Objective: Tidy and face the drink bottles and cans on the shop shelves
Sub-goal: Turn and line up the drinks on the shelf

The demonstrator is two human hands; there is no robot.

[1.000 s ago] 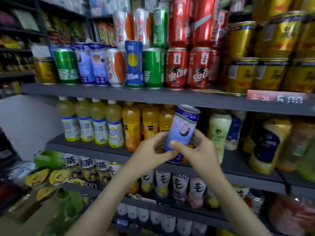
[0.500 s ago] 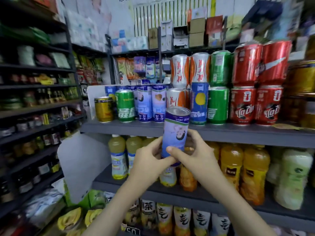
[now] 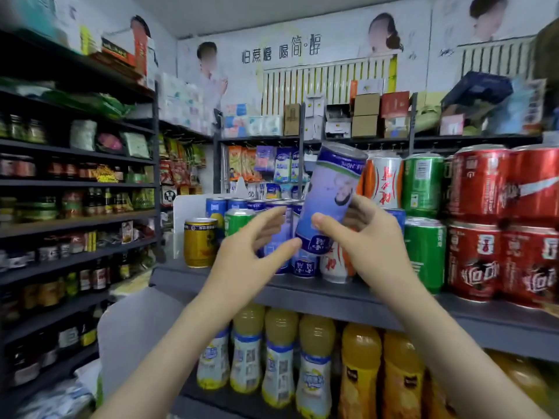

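1. Blue can (image 3: 329, 201): tilted, aloft before the shelf (image 3: 332, 299) and its matching blue row (image 3: 304, 266), probably for turning label-forward.
2. Your right hand (image 3: 372, 246): fingers (image 3: 361, 208) wrapped round the can's middle.
3. Your left hand (image 3: 245, 255): fingers spread loose, thumb steadying the base.

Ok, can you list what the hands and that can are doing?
held thing: tall blue-and-lilac metal drink can, tilted, print upside down
right hand: grips the can's lower half
left hand: fingers spread, thumb at the can's bottom end
behind it: matching blue cans standing on the grey metal shelf
neighbours: gold metal can left, green cans and red cans right
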